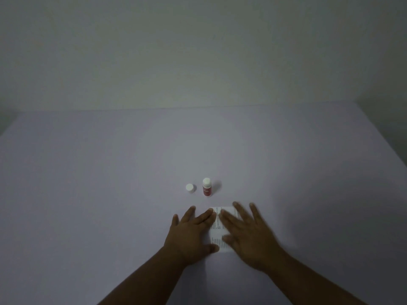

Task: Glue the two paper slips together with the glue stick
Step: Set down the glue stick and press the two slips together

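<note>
Both hands were flat on the paper, fingers straight and spread, palms down, gripping nothing. Left hand (193,230) lay over the left edge of the paper slips (216,230), fingertips on the far left corner, thumb on the near edge. Right hand (248,234) covered the right part, fingers pointing away and to the left, a bit motion-blurred. Only a narrow strip of white printed paper showed between the two hands; could not tell the two slips apart, or whether one lay on the other. The paper sat flat on the table (88,194), near centre, close to the person.

Glue stick (206,187) stood upright just beyond the paper, red body, white top, touched by neither hand. Its white cap (190,188) stood on the table just left of it, apart from the stick. Plain pale wall (198,51) ran behind the table's far edge. Lighting was dim, so the print on the paper was not readable.
</note>
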### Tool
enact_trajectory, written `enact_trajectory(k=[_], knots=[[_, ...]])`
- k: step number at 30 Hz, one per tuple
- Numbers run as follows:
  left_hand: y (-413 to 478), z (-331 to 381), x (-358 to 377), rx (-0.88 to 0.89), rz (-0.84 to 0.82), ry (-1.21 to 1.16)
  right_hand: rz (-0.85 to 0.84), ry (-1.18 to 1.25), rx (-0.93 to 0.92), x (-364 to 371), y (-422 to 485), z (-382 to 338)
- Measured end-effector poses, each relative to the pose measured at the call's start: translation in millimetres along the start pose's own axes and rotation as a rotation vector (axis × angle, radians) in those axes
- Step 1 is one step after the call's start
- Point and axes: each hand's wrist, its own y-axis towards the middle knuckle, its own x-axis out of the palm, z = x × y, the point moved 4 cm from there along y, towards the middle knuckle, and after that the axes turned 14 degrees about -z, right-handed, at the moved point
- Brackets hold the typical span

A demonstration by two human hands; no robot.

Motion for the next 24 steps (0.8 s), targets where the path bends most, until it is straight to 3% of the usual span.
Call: enact_trajectory(k=[4, 10, 17, 24], knots=[[0.6, 0.5, 0.1, -0.006, 0.001, 0.006, -0.012, 0.075, 0.052, -6.6, 9.5, 12.0], [-0.2, -0.6, 0.2, 0.000, 0.023, -0.006, -0.012, 0.090, -0.125, 18.4, -30.0, -27.5], [2.9, -1.9, 3.2, -0.003, 0.009, 0.001, -0.007, 0.052, 0.148, 0.9, 15.5, 21.3], [4.3, -3.2, 4.1, 0.002, 0.019, 0.003, -0.025, 0.080, -0.130, 25.1, -40.5, -29.3]])
